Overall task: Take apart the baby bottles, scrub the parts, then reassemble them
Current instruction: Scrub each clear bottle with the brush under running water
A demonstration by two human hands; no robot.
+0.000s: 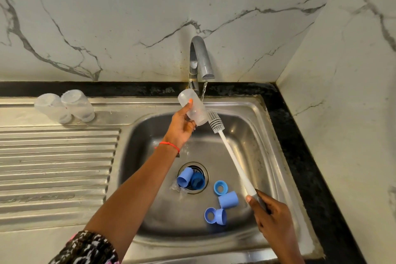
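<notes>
My left hand (181, 123) grips a clear baby bottle body (194, 106), tilted with its base up and its mouth low, just left of the running water. My right hand (270, 213) holds the white handle of a bottle brush (214, 121); the grey bristle head lies right at the bottle's mouth. Two more clear bottle bodies (64, 106) stand upside down on the drainboard. Several blue caps and collar rings lie in the sink: caps (190, 178) over the drain, a ring (219, 187), a cap (228, 199) and a ring with a cap (215, 216).
The steel sink (276, 148) sits in a corner of marble walls. A chrome tap (201, 60) at the back runs a thin stream of water. A ribbed drainboard (57, 163) spreads to the left. A black counter edge (308, 167) borders the right side.
</notes>
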